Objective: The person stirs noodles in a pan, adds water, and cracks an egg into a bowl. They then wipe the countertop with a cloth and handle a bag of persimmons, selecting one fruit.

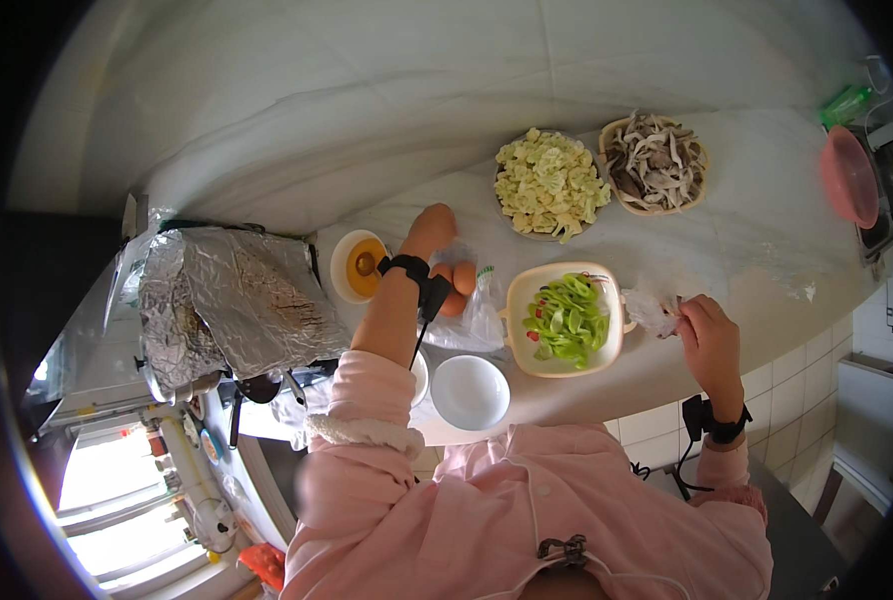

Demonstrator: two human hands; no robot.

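Observation:
My right hand (709, 334) pinches a crumpled clear plastic bag (653, 311) beside the handle of a square cream dish; dark bits show near the fingertips. That dish (520, 352) holds sliced green peppers (570, 319) with a few red pieces. My left hand (433, 225) is past the eggs, with its fingers hidden from view, so its hold cannot be told. Brown eggs (463, 277) lie in a thin plastic bag (480, 322) beside my left wrist. Left of that wrist stands a white bowl (338, 259) with raw egg (364, 262).
An empty white bowl (470, 392) stands near the counter's front edge, with another partly behind my left sleeve. Cauliflower (548, 184) and torn mushrooms (658, 163) fill dishes at the back. Foil (259, 300) covers things at left. A pink basin (849, 176) stands by the sink.

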